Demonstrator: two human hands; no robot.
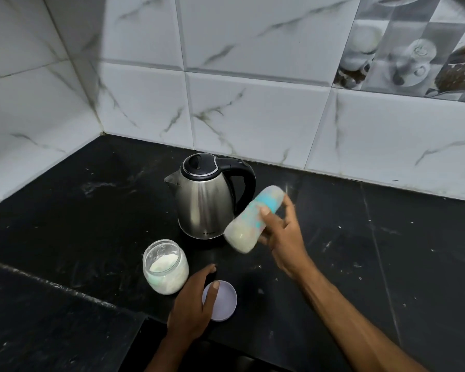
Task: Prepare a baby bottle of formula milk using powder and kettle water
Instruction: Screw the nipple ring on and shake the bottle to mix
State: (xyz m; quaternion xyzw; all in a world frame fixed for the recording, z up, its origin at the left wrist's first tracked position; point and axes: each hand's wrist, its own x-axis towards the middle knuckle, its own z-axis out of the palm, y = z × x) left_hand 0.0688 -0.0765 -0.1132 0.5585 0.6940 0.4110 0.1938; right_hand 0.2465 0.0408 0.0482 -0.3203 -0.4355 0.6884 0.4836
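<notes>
While the right hand (281, 237) grips the baby bottle (253, 218) with thumb across its front and fingers curled behind, the bottle hangs tilted above the black counter (387, 237), just right of the steel kettle (206, 194) and clear of it. Its outline is blurred, which suggests it is being shaken; the contents look pale and milky. Which end carries the teat cannot be told from the blur. The left hand (195, 299) lies with fingers extended, its tips resting on the lilac lid (223, 300) that sits flat on the counter; it grips nothing. Beside it, to the left, stands the open glass jar (164, 265) of white powder — uncapped, near the counter's front edge. The kettle's lid is down and its spout points left.

Judged from this arrangement, powder and water are already in the bottle, and the step in hand is mixing. To do it well, the cap should be checked as fully tight, since any slack would spray warm liquid. Short wrist swings, or a swirl, keep foam down and break up clumps — with the grip held firm around the middle of the bottle. The swing should stay clear of the kettle body, which may be hot. The free hand could meanwhile recap the jar.
</notes>
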